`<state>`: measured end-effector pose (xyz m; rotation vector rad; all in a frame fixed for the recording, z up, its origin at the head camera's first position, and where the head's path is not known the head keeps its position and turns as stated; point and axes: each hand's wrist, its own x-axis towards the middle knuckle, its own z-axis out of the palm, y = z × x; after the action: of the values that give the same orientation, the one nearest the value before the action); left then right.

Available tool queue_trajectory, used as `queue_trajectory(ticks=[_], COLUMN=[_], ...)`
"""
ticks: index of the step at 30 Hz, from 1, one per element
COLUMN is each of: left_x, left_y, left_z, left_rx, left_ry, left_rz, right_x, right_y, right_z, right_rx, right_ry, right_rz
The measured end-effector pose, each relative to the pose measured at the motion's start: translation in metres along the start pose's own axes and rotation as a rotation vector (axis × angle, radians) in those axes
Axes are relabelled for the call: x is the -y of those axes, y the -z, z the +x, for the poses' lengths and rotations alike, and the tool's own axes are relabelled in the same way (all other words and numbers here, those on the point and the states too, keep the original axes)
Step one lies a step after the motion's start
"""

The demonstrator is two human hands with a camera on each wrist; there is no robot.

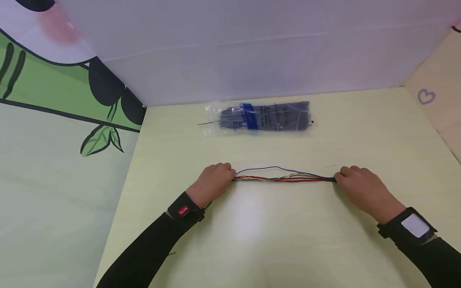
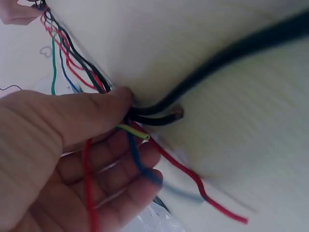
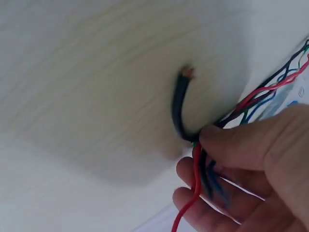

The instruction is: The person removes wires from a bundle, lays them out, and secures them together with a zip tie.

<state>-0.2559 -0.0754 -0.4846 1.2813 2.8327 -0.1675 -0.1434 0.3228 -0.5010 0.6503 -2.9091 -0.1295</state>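
A bundle of thin insulated wires (image 1: 284,180) in red, black, blue and green stretches between my two hands above the table. My left hand (image 1: 215,182) pinches one end between thumb and fingers; in the left wrist view, loose red, blue, black and yellow-green wire ends (image 2: 195,179) stick out past the grip. The other end is pinched by my right hand (image 1: 363,190). Beyond that grip, the right wrist view shows a thick black wire (image 3: 178,104) with bare copper at its tip, beside a red wire (image 3: 195,179). One blue wire (image 1: 259,168) bows away from the rest.
A clear plastic bag (image 1: 266,117) of dark, thin strips with a blue band lies on the pale wooden table (image 1: 252,248), behind the wires. A white panel (image 1: 252,60) rises at the table's back edge. Printed sheets with cartoon drawings flank both sides.
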Motion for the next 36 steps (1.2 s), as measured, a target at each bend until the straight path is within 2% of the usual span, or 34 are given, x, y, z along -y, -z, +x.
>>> queue_trajectory(ticks=[4, 8, 13, 16, 18, 22, 25, 28, 31, 34, 36], left_x=[0.004, 0.007, 0.011, 0.01, 0.007, -0.001, -0.007, -0.012, -0.016, -0.019, -0.021], left_y=[0.002, 0.004, 0.004, 0.002, 0.001, -0.003, -0.003, -0.001, 0.003, 0.011, 0.015], left_z=[0.006, 0.012, 0.017, 0.017, 0.016, 0.009, 0.003, -0.003, -0.007, -0.009, -0.009], left_rx=[-0.022, 0.006, 0.002, -0.011, -0.001, 0.028, 0.0, -0.028, -0.005, 0.036, 0.058], left_ry=[-0.069, -0.141, -0.222, -0.234, -0.206, -0.102, -0.044, 0.003, 0.047, 0.081, 0.101], left_rz=[-0.012, -0.021, 0.03, 0.061, 0.068, 0.05, 0.054, 0.063, 0.042, 0.015, 0.011], right_x=[-0.002, -0.007, -0.02, -0.029, -0.033, -0.029, -0.022, -0.018, -0.015, -0.021, -0.031], right_y=[-0.001, 0.001, -0.007, -0.014, -0.017, -0.021, -0.021, -0.015, 0.004, 0.023, 0.028], right_z=[0.003, 0.006, 0.011, 0.012, 0.013, 0.015, 0.02, 0.028, 0.045, 0.073, 0.095], right_rx=[-0.047, -0.045, -0.117, -0.159, -0.154, -0.086, -0.046, -0.033, -0.069, -0.143, -0.166], right_ry=[0.045, 0.107, 0.205, 0.222, 0.195, 0.104, 0.043, -0.012, -0.081, -0.176, -0.239], right_rz=[-0.092, -0.146, -0.14, -0.115, -0.091, -0.033, 0.045, 0.183, 0.287, 0.308, 0.331])
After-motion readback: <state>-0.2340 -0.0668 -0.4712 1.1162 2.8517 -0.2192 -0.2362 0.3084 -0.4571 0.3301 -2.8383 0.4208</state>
